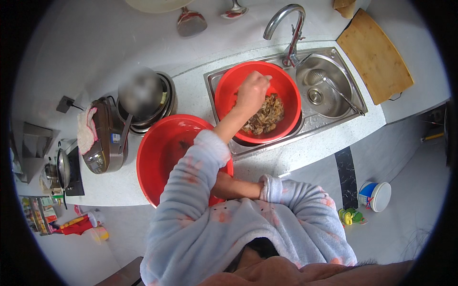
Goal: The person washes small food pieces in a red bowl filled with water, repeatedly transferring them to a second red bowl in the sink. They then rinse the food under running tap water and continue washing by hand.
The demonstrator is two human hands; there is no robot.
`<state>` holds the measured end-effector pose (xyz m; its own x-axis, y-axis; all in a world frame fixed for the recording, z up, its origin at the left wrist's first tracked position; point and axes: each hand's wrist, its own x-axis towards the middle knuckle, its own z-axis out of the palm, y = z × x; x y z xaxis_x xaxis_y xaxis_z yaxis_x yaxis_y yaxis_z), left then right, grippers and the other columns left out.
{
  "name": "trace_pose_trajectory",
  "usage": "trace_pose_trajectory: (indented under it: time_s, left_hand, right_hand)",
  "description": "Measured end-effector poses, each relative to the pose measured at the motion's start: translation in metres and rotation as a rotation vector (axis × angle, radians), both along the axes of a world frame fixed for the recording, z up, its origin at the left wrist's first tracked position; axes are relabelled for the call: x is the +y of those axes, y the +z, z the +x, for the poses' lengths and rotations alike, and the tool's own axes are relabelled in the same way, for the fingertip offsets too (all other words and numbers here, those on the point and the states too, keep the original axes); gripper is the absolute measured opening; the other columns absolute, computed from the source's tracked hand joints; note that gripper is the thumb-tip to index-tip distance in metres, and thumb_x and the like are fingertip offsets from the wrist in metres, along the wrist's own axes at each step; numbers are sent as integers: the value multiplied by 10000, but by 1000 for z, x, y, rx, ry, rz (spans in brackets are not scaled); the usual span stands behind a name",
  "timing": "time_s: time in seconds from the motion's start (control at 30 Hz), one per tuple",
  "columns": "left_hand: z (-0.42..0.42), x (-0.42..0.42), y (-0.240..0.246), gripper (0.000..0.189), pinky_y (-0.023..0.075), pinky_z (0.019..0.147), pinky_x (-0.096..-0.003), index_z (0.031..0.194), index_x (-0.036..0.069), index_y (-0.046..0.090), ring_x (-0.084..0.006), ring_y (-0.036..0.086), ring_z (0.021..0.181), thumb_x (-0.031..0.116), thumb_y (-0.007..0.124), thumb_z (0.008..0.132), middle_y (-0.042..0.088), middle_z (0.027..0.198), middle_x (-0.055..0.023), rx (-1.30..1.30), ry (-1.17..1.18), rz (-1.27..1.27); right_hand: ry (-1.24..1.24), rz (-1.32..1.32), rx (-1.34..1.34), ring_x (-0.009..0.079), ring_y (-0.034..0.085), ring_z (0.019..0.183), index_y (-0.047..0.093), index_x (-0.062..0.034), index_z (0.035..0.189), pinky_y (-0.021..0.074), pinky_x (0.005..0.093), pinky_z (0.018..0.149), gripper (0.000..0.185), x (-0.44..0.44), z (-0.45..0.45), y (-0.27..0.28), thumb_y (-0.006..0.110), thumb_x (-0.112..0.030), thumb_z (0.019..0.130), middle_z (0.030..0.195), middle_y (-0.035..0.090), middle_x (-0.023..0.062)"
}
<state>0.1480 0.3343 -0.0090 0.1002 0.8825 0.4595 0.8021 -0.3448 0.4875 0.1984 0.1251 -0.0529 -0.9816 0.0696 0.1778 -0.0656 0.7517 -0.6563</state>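
Observation:
My left hand (253, 89) is over a red plastic basin (223, 85) set in the larger sink bowl. Its fingers are curled, and what they may hold is hidden. Below it, wet brown pieces that look like mushrooms (268, 118) are heaped in the basin. My arms cross, the left sleeve passing over a second red basin (154, 157) on the counter. Into that basin's near right side reaches my right hand (222, 186), its fingers hidden behind the left sleeve. A small dark piece (184, 144) shows inside this left basin.
A chrome faucet (298, 32) arches behind the sink. In the smaller sink bowl (340, 103) rests a skimmer (316, 77). A wooden cutting board (375, 57) leans at right. Stacked pots (168, 96) and a rice cooker (107, 143) stand left of the basins.

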Motion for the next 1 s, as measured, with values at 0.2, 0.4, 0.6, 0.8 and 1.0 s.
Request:
trace_pose_trajectory:
  time_s: [0.2,0.4,0.6,0.8,1.0]
  left_hand:
    - [-11,-4,-39,386,473,826,-426,1159,60,554,-354,558,1001,76,602,776,548,1105,-180,240,-40,-438]
    - [-52,-24,-19,130,496,634,-326,921,0,658,-217,623,683,76,589,840,628,790,-126,-285,-78,-321]
    - [-66,-60,1,158,501,596,-246,990,-13,640,-96,606,691,81,553,897,647,849,-54,-640,-91,-496]
    - [-86,-116,12,126,513,651,-246,969,-33,618,-117,617,733,32,545,889,628,882,-71,-884,-64,-418]
    - [-165,-239,-24,341,520,698,-352,1120,38,530,-287,626,811,146,637,814,528,1054,-162,55,294,-478]
  right_hand:
    - [72,-18,-296,336,637,872,629,-10,992,521,405,695,266,2,0,2,523,-190,826,953,648,183]
    - [121,104,-482,317,643,855,668,-41,930,512,414,701,280,4,-7,36,542,-274,838,890,665,162]
    - [132,127,-496,333,646,813,685,-18,821,517,426,700,270,5,-8,37,530,-238,837,836,664,174]
    - [76,247,-509,338,647,789,683,-3,787,521,419,693,199,4,-9,27,531,-131,785,803,656,191]
    - [26,251,-498,345,628,850,645,-10,886,519,413,739,182,0,-13,13,580,-40,719,917,630,189]
